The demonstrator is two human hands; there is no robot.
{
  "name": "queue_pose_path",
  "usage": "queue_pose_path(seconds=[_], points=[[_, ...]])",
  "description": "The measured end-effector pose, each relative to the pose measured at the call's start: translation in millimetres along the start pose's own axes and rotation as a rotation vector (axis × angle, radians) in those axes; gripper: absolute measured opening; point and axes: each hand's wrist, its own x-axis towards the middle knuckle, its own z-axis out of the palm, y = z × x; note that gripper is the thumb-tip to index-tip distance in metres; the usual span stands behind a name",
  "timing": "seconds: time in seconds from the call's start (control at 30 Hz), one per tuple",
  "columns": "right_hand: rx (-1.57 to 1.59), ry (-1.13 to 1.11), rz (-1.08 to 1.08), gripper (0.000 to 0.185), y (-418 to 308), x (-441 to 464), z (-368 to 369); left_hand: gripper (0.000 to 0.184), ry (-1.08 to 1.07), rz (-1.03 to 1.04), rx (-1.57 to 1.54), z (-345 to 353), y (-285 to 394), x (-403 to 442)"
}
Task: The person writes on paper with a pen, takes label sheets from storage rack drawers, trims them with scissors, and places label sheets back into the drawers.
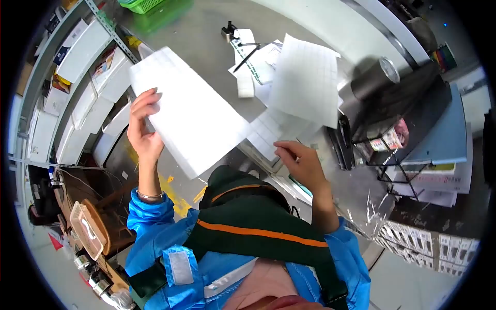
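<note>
My left hand [144, 126] grips a white stack of paper [194, 116] by its left edge, raised and tilted over the floor. The fingers lie on the face turned to me. My right hand [307, 168] is closed, its thumb and fingertips at the edge of a sheet of paper with faint printed lines [264, 135] on the table's near side. Just beyond it, a larger lined sheet [305, 80] lies over other papers. A white paper strip [245, 67] and a small black stand [229, 31] are farther back on the grey table [206, 31].
A dark cylinder [374, 77] and a black wire rack [385, 144] with folders stand at the right. A green basket [144, 5] sits at the far edge. Shelves with white boxes [82, 49] line the left, above a wooden stool [106, 225].
</note>
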Motion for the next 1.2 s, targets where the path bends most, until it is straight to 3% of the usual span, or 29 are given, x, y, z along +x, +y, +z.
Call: queue_pose_path(seconds=[0.1, 0.27, 0.4, 0.5, 0.53, 0.57, 0.63, 0.7, 0.83, 0.87, 0.9, 0.97, 1.07, 1.1, 1.17, 1.2], points=[[0.130, -0.045, 0.047, 0.024, -17.9, 39.4, 9.1, 0.028, -0.101, 0.033, 0.015, 8.7, -47.1, 15.5], [0.257, 0.149, 0.038, 0.020, -38.5, 120.7, 39.3, 0.019, -0.317, 0.101, -0.023, 31.8, -128.3, 54.6], [0.059, 0.386, 0.207, 0.019, -48.4, 193.1, 73.0, 0.022, -0.546, 0.112, -0.147, 45.3, -212.7, 86.0], [-0.046, 0.370, 0.531, 0.023, -53.3, 242.5, 89.7, 0.027, -0.803, 0.075, -0.204, 47.1, -280.0, 98.5], [-0.157, 0.337, 0.592, 0.032, -38.9, 258.8, 92.5, 0.028, -0.865, 0.081, -0.215, 47.1, -299.4, 99.6], [-0.440, 0.425, 0.447, 0.038, -10.9, 268.7, 98.5, 0.029, -0.917, 0.095, -0.222, 47.2, -317.3, 101.2], [-0.435, 0.322, 0.669, 0.044, -5.9, 290.3, 92.1, 0.033, -0.922, 0.157, -0.282, 48.0, -334.0, 101.0], [-0.404, 0.313, 0.711, 0.044, 1.1, 303.5, 89.9, 0.034, -0.925, 0.173, -0.325, 48.5, -342.7, 102.1], [0.050, 0.307, 0.921, 0.026, 14.5, 302.6, 77.2, 0.031, -0.870, 0.198, -0.342, 46.5, -352.4, 94.9], [0.399, 0.250, 0.957, 0.019, -10.3, 303.6, 72.1, 0.029, -0.853, 0.203, -0.346, 45.9, -353.9, 93.5], [0.932, 0.202, 0.869, 0.011, -8.9, 284.1, 62.3, 0.029, -0.839, 0.199, -0.350, 45.9, -355.4, 92.2], [1.614, 0.160, 0.471, 0.005, -45.8, 286.5, 91.7, 0.030, -0.821, 0.186, -0.336, 43.9, -357.3, 88.4], [1.197, 0.433, 0.284, 0.003, -66.9, 321.1, 171.2, 0.031, -0.839, 0.199, -0.315, 43.7, -357.4, 90.3], [1.054, 0.432, 0.261, 0.005, -63.9, 340.2, 186.7, 0.031, -0.843, 0.198, -0.309, 44.9, -357.9, 91.5], [0.690, 0.567, 0.317, 0.011, -46.0, 366.0, 207.6, 0.033, -0.874, 0.198, -0.308, 42.4, -356.2, 91.3], [0.679, 0.547, 0.321, 0.015, -32.4, 364.1, 212.0, 0.033, -0.901, 0.203, -0.313, 40.7, -355.8, 92.1]])
